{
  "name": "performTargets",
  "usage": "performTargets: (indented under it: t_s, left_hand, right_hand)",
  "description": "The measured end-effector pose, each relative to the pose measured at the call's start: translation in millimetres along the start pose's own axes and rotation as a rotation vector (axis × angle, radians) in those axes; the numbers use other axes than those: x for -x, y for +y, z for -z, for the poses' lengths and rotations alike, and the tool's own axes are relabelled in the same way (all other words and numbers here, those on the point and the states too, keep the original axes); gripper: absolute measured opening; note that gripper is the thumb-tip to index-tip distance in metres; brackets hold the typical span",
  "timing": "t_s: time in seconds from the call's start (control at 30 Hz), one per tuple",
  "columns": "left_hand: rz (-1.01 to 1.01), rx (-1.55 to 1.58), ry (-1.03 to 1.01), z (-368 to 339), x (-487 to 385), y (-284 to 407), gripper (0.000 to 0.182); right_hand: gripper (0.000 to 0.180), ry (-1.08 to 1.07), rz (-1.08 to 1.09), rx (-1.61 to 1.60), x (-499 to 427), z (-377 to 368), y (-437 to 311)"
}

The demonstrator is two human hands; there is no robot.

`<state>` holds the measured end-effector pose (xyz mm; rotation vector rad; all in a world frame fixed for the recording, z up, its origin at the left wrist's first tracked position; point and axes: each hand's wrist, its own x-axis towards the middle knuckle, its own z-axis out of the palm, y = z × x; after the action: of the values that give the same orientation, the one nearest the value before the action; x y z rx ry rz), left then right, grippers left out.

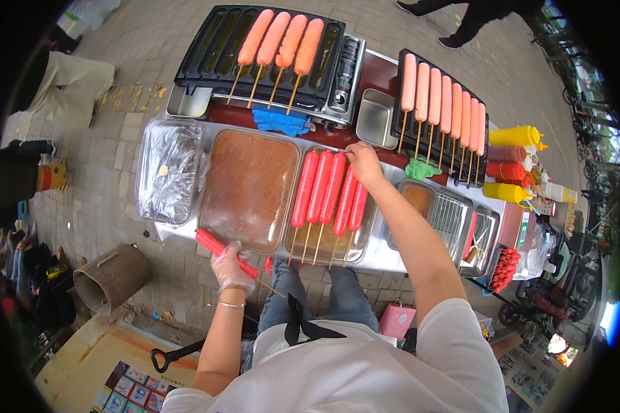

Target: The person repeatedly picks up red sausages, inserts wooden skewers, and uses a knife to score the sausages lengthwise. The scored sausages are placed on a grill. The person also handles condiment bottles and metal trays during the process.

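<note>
My left hand (231,266), in a clear plastic glove, grips a red-wrapped sausage on a wooden stick (210,241) below the front edge of the brown-surfaced tray (253,193). Bare, my right hand (363,161) is at the top ends of several red-wrapped skewered sausages (305,193), which lie side by side on a metal tray (369,227). Its fingertips are bunched by one sausage end; whether they hold it is unclear. Behind, pink unwrapped sausages (285,44) rest on a black grooved grill (222,38), and several more (434,98) on a second grill at the right.
A plastic-covered tray (168,170) stands at the left. Between the grills are a blue cloth (281,121) and an empty metal pan (376,118). Sauce bottles (514,136) and a wire rack tray (450,222) are at the right. A bin (112,279) stands on the paving.
</note>
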<state>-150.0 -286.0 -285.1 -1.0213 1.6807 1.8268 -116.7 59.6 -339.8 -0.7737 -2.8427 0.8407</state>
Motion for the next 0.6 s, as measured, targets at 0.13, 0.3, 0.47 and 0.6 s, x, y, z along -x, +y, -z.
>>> performTargets:
  t_s: [0.13, 0.3, 0.47, 0.6]
  left_hand:
    - [-0.001, -0.051, -0.059, 7.5, 1.3, 0.5, 0.016]
    - [-0.067, -0.367, -0.117, 36.9, 18.7, 9.9, 0.014]
    - [-0.306, -0.628, -0.354, 41.1, 41.6, 13.4, 0.013]
    - [-0.358, -0.65, -0.459, 21.4, 50.8, 13.1, 0.014]
  right_hand:
    - [0.014, -0.012, -0.022, -0.016, 0.4, 3.2, -3.1]
    - [0.024, 0.29, -0.045, -0.028, 36.1, 23.7, -17.9]
    - [0.029, 0.305, -0.286, 0.121, 52.2, 50.3, 0.0]
    - [0.021, 0.307, -0.246, 0.229, 37.4, 46.5, 24.4]
